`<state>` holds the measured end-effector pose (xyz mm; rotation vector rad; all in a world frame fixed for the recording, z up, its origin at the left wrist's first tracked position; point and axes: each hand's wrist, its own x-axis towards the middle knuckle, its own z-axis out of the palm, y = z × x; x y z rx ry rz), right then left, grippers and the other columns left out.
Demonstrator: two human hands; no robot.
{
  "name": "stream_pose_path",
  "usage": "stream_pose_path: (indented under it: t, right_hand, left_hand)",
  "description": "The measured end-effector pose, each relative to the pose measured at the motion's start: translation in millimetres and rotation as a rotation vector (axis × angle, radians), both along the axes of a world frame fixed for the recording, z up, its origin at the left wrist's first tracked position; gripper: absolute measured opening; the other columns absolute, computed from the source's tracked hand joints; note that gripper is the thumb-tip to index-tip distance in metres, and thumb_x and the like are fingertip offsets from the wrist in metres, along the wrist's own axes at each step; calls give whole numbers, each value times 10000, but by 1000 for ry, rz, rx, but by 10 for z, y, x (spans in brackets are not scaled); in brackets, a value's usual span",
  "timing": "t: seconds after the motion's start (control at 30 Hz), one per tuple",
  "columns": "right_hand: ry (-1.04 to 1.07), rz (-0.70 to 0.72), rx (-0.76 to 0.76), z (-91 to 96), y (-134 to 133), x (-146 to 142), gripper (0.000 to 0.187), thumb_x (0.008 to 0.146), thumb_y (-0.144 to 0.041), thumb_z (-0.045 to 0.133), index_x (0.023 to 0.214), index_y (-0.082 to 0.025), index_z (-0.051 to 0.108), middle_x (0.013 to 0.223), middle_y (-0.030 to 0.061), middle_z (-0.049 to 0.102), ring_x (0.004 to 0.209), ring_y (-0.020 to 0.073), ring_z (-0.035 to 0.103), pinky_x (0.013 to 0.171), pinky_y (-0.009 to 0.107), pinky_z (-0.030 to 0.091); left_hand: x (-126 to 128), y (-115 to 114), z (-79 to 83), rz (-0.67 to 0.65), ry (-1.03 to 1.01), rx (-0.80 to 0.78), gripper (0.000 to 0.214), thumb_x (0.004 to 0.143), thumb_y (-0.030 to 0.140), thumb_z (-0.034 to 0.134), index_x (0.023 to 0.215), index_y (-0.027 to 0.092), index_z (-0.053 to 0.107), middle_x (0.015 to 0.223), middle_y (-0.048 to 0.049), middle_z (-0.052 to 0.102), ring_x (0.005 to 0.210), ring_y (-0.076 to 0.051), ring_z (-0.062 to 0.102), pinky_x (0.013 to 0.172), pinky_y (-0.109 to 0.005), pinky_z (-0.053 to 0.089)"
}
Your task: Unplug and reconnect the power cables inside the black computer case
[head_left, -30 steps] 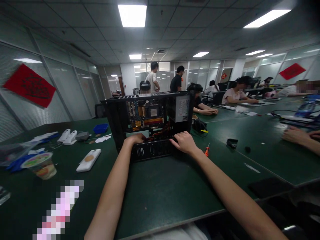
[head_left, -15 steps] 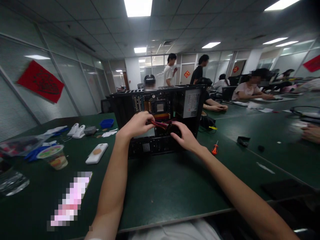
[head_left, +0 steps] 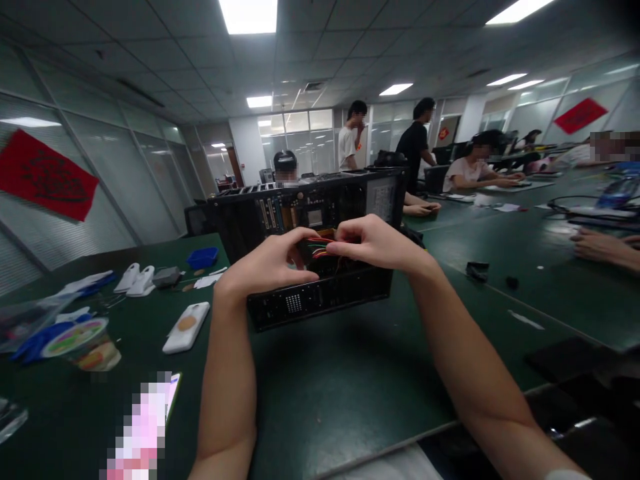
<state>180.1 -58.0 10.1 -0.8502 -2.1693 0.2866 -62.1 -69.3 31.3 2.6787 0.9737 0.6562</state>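
Note:
An open black computer case (head_left: 280,217) lies on its side on the green table (head_left: 340,387), with its motherboard facing me. My left hand (head_left: 267,263) and my right hand (head_left: 373,243) are raised in front of the case's opening, fingers pinched. Between them runs a bundle of red, yellow and black cables (head_left: 320,249). Both hands grip that bundle, the left from the left side, the right from above and to the right. The cables' far ends are hidden inside the case.
A white phone (head_left: 186,327), a lidded cup (head_left: 83,343), a blue tray (head_left: 203,257) and white parts (head_left: 135,279) lie left of the case. A small black part (head_left: 477,270) lies at right. Another person's hand (head_left: 597,245) rests at the right edge. People sit and stand behind.
Both hands rose from the case's lower front edge into its opening, took hold of the coloured cables and lifted them. My view shifted slightly.

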Motion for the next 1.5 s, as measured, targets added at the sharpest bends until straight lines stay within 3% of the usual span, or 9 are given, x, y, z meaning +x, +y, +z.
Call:
stream_pose_path:
  t: [0.1,0.3,0.57,0.93,1.07,1.17,1.27,1.5]
  right_hand:
    - [-79,-8,3,58,-54,9,432,879,-561,631,710,-164,610,603,-29,551,551,100,455,527,255,257]
    - [-196,41,47,2,-165,-24,357,958,-468,538,826,-157,652,629,-25,562,566,111,475,545,259,267]
    - [-51,44,-20,8,-254,33,303,970,-409,501,907,-152,649,752,11,655,676,143,558,615,255,377]
    - [54,72,-128,-4,-157,-93,329,968,-410,501,773,-162,595,657,-10,598,589,112,519,551,244,359]
    - [61,121,-178,-50,-128,-125,281,970,-391,489,870,-156,605,717,-3,598,632,122,516,578,250,373]
    - [59,141,-130,-93,-67,-157,226,917,-371,573,946,-150,602,795,0,588,703,131,500,611,253,371]
    - [96,148,-120,-123,2,-202,200,866,-357,623,877,-162,580,759,-18,531,685,125,460,590,251,343]
    - [225,204,-259,-163,96,-283,215,833,-324,612,709,-207,481,625,-45,468,600,118,444,532,248,320]
  left_hand:
    - [-20,-30,22,-12,-93,15,588,809,410,734,1325,201,544,993,-37,680,839,-186,646,712,-280,520]
    - [104,-40,-5,-88,-67,48,567,811,339,729,1334,206,556,1011,-33,678,846,-174,634,754,-280,515]
    - [218,-100,-32,-126,-89,60,622,827,309,710,1401,201,497,860,1,660,758,-157,624,694,-263,507]
    - [213,-50,-57,-78,-140,175,571,819,295,725,1353,186,554,886,-1,652,753,-138,598,683,-238,487]
    - [205,-37,-71,-45,-115,211,557,818,290,715,1342,173,566,807,15,625,705,-127,576,662,-230,469]
    - [185,10,-96,-15,-119,238,548,819,275,700,1340,166,569,762,25,601,675,-117,559,645,-223,457]
    - [157,52,-115,-2,-127,241,563,815,252,699,1355,170,560,750,29,592,667,-116,556,629,-222,447]
    - [100,87,-134,12,-126,227,606,800,237,731,1376,185,553,728,34,575,685,-128,563,623,-230,438]
